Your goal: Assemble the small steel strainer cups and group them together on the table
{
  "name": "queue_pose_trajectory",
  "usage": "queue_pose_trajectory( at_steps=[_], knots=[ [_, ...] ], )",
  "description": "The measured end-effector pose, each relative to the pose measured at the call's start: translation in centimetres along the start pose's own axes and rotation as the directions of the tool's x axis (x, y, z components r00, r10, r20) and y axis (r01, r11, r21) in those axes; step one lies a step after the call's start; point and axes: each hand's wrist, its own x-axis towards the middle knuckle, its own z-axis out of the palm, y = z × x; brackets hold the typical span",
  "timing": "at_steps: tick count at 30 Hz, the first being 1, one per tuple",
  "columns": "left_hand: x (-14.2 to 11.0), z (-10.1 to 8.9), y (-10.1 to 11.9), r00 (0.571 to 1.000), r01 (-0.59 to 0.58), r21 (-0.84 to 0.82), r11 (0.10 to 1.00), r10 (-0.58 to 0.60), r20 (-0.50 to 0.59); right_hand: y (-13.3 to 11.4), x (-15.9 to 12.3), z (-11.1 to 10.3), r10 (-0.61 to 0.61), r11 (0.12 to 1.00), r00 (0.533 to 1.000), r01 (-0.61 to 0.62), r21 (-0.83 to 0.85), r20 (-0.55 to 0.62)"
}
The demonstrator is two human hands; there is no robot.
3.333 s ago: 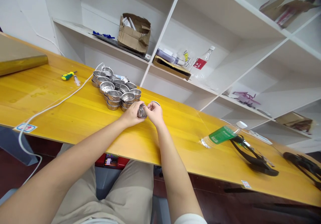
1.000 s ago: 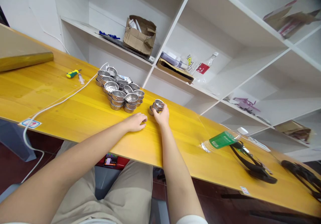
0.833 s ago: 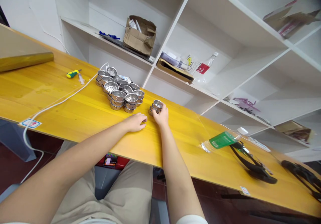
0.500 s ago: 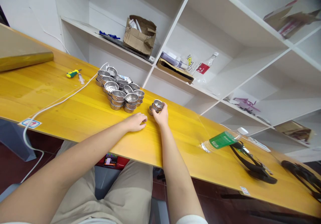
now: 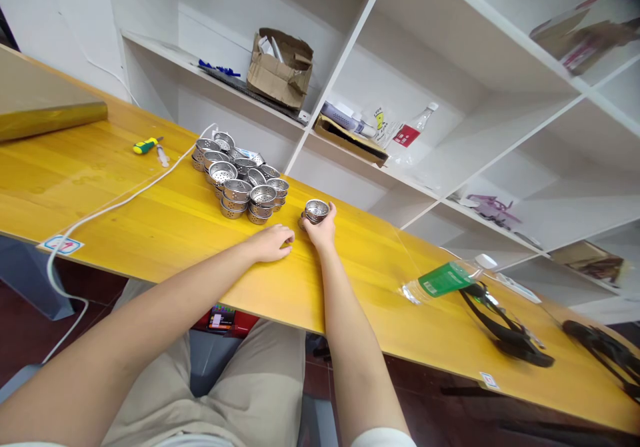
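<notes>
My right hand (image 5: 321,229) grips a small perforated steel cup (image 5: 317,209), thumb on the near side and fingers round the right. Under and just left of it, another cup shows in part; the hand hides most of it. My left hand (image 5: 275,242) lies on the table to the left, its fingers curled in, with nothing seen in them. Beyond the left hand stands a cluster of similar perforated cups (image 5: 237,189), several of them stacked, some tilted. Their open tops face up.
A white cable (image 5: 131,200) crosses the yellow table (image 5: 175,240) on the left, near a green-yellow screwdriver (image 5: 145,145). To the right lie a green-labelled bottle (image 5: 444,280) and a black strap-like item (image 5: 505,333). White shelves (image 5: 345,53) rise behind the table.
The cup in my right hand has shifted slightly, and the lower cup is now more covered. My left hand has stayed in place.
</notes>
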Motion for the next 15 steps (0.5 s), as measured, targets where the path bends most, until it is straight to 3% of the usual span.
queue_pose_trajectory(
  at_steps=[15],
  knots=[
    [0.01,0.0,-0.11,1.0,-0.013,-0.012,1.0,0.013,-0.006,0.5,0.46,-0.21,-0.018,0.999,0.998,0.016,0.04,0.063]
  ],
)
